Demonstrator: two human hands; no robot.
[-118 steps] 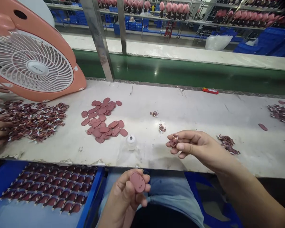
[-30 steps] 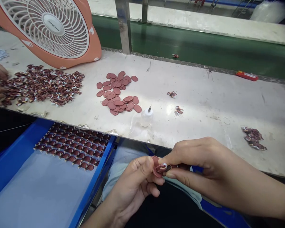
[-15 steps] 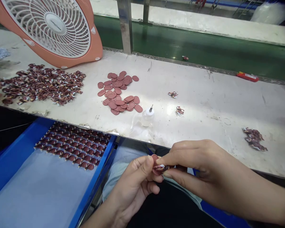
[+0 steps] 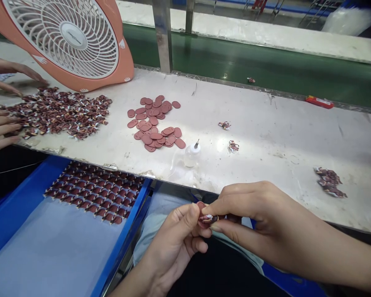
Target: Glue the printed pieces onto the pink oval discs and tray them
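Between thumb and fingers, my left hand (image 4: 181, 231) pinches a reddish-brown oval disc (image 4: 200, 205). My right hand (image 4: 253, 210) grips a small dark brown and white figurine (image 4: 210, 219) and presses it against the disc. Both hands meet just below the bench's front edge, and the fingers hide part of both pieces. Beyond them on the bench stands a clear squeeze bottle (image 4: 192, 154) with a white cap and a thin metal tip. Loose oval discs (image 4: 156, 136) lie in two clusters to its left.
A co-worker's hands (image 4: 3, 123) touch a heap of small brown figurines (image 4: 62, 111) at left. An orange fan (image 4: 128, 62) stands behind it. Below, a blue tray (image 4: 111, 255) holds rows of pieces. A red tool (image 4: 319, 102) and several figurines (image 4: 330, 181) lie at right.
The co-worker's hands have reached further in over the heap at left. A small piece on the green belt has shifted right. My own hands have stayed almost still on the disc and figurine.
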